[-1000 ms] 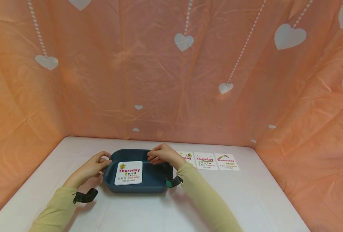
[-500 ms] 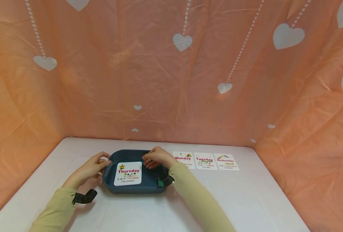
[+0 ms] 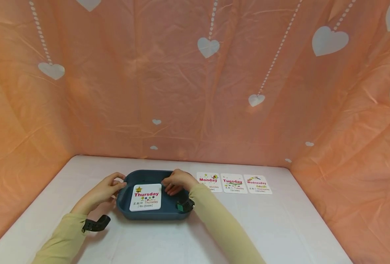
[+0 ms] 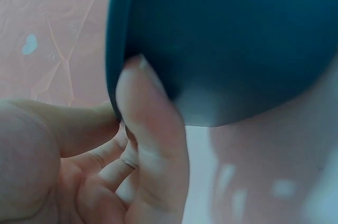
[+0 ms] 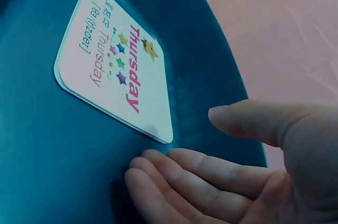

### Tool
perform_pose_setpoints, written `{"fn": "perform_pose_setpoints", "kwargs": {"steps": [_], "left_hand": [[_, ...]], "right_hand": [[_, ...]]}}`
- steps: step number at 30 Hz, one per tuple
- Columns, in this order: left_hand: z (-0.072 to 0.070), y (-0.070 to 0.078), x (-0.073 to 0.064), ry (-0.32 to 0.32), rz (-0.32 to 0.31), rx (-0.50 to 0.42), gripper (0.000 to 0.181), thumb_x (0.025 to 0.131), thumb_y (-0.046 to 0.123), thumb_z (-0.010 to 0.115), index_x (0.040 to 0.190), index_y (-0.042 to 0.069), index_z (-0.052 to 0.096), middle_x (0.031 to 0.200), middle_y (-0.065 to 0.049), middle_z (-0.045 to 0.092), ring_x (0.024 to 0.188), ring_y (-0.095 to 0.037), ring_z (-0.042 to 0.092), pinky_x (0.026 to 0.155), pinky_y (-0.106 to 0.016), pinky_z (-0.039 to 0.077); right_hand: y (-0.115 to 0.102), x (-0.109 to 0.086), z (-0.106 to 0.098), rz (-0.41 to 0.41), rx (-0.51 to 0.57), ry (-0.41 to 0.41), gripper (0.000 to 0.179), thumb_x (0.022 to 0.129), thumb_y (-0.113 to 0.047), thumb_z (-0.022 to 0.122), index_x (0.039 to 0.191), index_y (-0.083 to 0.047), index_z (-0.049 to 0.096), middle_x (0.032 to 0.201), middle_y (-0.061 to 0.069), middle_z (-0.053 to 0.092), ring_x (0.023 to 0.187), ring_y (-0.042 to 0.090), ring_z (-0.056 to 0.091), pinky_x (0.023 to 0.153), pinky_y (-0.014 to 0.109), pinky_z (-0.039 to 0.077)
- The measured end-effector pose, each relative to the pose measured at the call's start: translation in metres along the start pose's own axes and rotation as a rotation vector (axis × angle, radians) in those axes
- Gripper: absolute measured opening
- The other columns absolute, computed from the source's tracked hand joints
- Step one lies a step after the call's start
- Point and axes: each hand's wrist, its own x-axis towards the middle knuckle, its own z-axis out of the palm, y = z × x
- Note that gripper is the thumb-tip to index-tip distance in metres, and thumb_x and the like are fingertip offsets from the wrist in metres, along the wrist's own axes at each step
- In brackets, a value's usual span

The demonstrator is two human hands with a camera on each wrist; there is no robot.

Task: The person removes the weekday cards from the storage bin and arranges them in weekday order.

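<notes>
A dark blue tray (image 3: 155, 215) sits on the table, with a short stack of white cards (image 3: 145, 201) in its left half; the top one reads Thursday. At the tray's left end, my left hand (image 3: 106, 189) pinches the rim between thumb and finger, as the left wrist view shows closely. My right hand (image 3: 178, 181) is inside the tray, its fingertips just off the stack's right edge. In the right wrist view, the thumb stands apart from the loosely bent fingers (image 5: 211, 179), and nothing lies between them.
Right of the tray, a Monday card (image 3: 209, 179), a Tuesday card (image 3: 233, 183) and a Wednesday card (image 3: 257, 184) lie in a row on the white table (image 3: 280, 227). An orange curtain (image 3: 181, 91) with white hearts encloses the back and sides.
My right hand has moved left and down into the tray toward the card stack, uncovering the Monday card. The left hand has kept its place on the rim.
</notes>
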Motion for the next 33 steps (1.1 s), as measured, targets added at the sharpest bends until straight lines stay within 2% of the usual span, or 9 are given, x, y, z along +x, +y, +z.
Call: {"fn": "perform_pose_setpoints", "kwargs": {"steps": [11, 19, 26, 33], "left_hand": [[0.001, -0.002, 0.002, 0.005, -0.004, 0.008, 0.032, 0.101, 0.015, 0.049, 0.125, -0.002, 0.037, 0.08, -0.01, 0.056, 0.069, -0.022, 0.056, 0.052, -0.033, 0.047], [0.0, -0.003, 0.003, 0.007, 0.002, 0.001, 0.032, 0.101, 0.015, 0.049, 0.125, -0.002, 0.037, 0.079, -0.01, 0.056, 0.068, -0.022, 0.056, 0.053, -0.033, 0.048], [0.0, -0.003, 0.003, 0.01, 0.007, 0.003, 0.032, 0.101, 0.015, 0.048, 0.125, -0.002, 0.037, 0.08, -0.01, 0.056, 0.068, -0.022, 0.057, 0.052, -0.033, 0.048], [0.0, -0.004, 0.003, 0.01, 0.003, 0.018, 0.032, 0.101, 0.016, 0.048, 0.125, -0.002, 0.037, 0.08, -0.011, 0.056, 0.07, -0.023, 0.057, 0.053, -0.033, 0.048]], "right_hand": [[0.002, 0.005, 0.003, 0.053, -0.021, -0.055, 0.025, 0.084, -0.017, 0.071, 0.084, 0.008, 0.066, 0.076, 0.019, 0.067, 0.064, 0.025, 0.067, 0.061, 0.036, 0.055], [-0.001, 0.01, 0.009, 0.071, -0.076, -0.026, 0.024, 0.082, -0.014, 0.073, 0.085, 0.009, 0.066, 0.082, 0.023, 0.067, 0.06, 0.026, 0.065, 0.062, 0.039, 0.055], [-0.001, 0.013, 0.012, 0.077, -0.109, -0.003, 0.022, 0.08, -0.012, 0.076, 0.073, 0.004, 0.063, 0.07, 0.015, 0.065, 0.053, 0.02, 0.061, 0.058, 0.035, 0.055], [0.0, 0.011, 0.017, 0.067, -0.167, 0.017, 0.022, 0.079, -0.011, 0.077, 0.069, 0.004, 0.064, 0.063, 0.012, 0.062, 0.048, 0.017, 0.058, 0.056, 0.033, 0.055]]}}
